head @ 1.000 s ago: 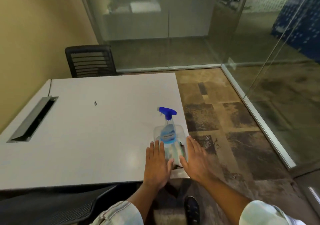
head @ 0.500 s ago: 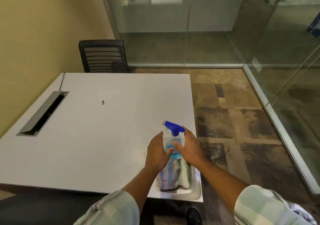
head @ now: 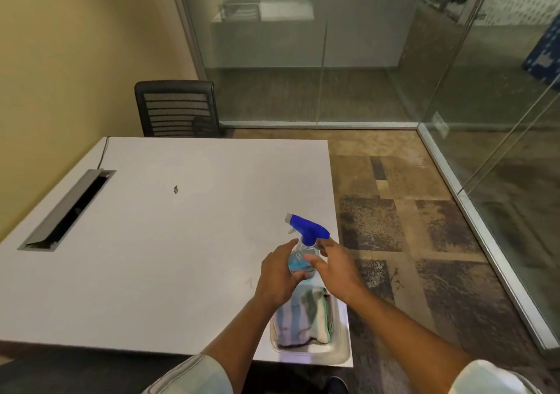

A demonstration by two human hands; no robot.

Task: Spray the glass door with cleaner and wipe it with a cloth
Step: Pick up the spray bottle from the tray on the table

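Observation:
A clear spray bottle of blue cleaner with a blue trigger head is held upright just above the table's right front corner. My left hand wraps the bottle's body from the left. My right hand is at the bottle's neck, fingers spread and thumb against the front. A folded striped cloth lies in a clear plastic tray right below my wrists. The glass door and wall run along the right side of the room.
The white table has a cable slot at its left and a small dark speck mid-top. A black mesh chair stands behind it against the yellow wall. Patterned carpet lies between table and glass.
My hands went from flat beside the tray to closing around the bottle, which now sits higher than the cloth. The view has shifted back, showing the whole tray.

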